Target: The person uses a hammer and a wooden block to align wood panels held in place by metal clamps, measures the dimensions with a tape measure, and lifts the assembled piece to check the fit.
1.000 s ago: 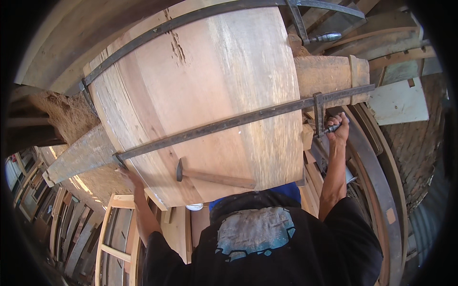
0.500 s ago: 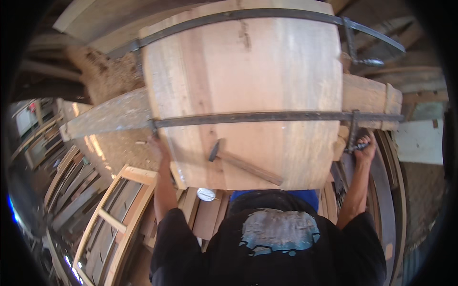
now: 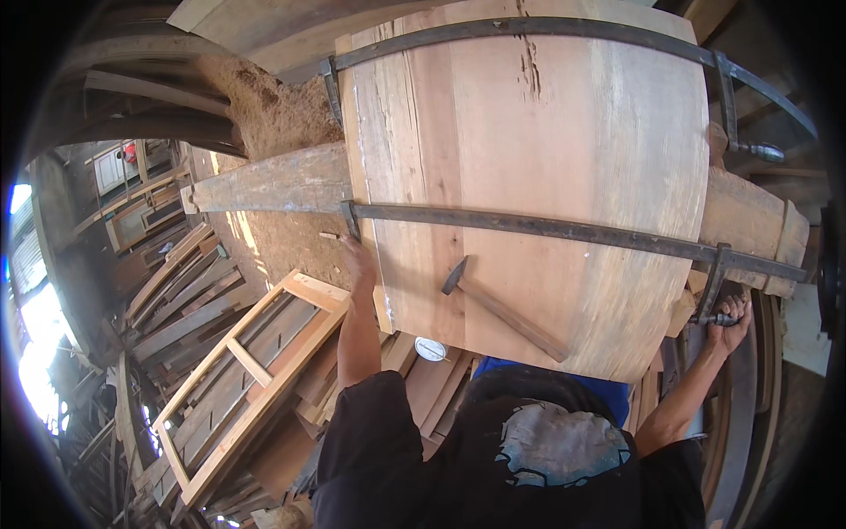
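A wide glued-up wooden panel (image 3: 529, 150) lies across a heavy timber beam (image 3: 273, 181), with two metal bar clamps spanning it. My right hand (image 3: 730, 322) is closed around the screw handle of the nearer bar clamp (image 3: 546, 227), just past the panel's right edge. At the opposite end of that clamp, my left hand (image 3: 357, 263) is at the jaw beside the panel's left edge; its fingers look closed on the jaw but are partly hidden. A hammer (image 3: 509, 313) with a wooden handle rests on the panel's near part. The farther bar clamp (image 3: 529, 28) crosses near the top.
A light wooden frame (image 3: 251, 361) leans at the lower left, among stacked boards (image 3: 181, 282). Sawdust (image 3: 291, 106) is heaped left of the panel. A round white lid-like object (image 3: 430, 349) sits just below the panel. More long boards (image 3: 767, 379) stand at the right.
My view has shifted and turned, so panel, clamps and hammer appear farther right and tilted. Both hands stay at the nearer clamp's two ends, and the hammer still lies on the panel.
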`<state>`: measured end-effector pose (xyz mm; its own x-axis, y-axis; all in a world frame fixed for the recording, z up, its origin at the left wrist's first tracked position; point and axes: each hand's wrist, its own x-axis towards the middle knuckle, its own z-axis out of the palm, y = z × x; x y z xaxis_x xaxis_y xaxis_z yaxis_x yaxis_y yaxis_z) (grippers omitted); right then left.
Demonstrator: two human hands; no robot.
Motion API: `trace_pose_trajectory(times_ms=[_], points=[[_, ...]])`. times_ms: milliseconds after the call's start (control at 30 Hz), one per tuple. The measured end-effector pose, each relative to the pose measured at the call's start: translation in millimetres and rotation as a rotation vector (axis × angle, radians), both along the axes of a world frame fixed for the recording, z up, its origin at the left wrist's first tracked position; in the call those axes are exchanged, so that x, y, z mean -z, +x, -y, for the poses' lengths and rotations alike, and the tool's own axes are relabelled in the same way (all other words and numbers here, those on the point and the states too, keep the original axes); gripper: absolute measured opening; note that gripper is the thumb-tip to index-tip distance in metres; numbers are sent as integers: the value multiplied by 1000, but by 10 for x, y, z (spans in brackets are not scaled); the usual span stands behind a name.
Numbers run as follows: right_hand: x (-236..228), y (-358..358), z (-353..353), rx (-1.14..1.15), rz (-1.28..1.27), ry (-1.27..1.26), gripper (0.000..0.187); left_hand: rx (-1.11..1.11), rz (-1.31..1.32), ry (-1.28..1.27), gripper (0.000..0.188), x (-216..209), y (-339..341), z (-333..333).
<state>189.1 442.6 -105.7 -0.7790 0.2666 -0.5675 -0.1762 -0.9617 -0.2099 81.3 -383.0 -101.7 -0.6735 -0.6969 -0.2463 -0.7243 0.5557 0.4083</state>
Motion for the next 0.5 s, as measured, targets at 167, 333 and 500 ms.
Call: trace_pose_trajectory(times_ms=[167, 333, 500], points=[[51, 145, -155, -50, 79, 58, 23, 13, 100, -71, 60, -238, -191, -371], [44, 115, -210, -102, 191, 108, 31, 35, 50, 30, 60, -384, -211, -437], [118, 211, -356, -112, 334, 245, 26, 93, -7, -40, 61, -405, -273, -565]])
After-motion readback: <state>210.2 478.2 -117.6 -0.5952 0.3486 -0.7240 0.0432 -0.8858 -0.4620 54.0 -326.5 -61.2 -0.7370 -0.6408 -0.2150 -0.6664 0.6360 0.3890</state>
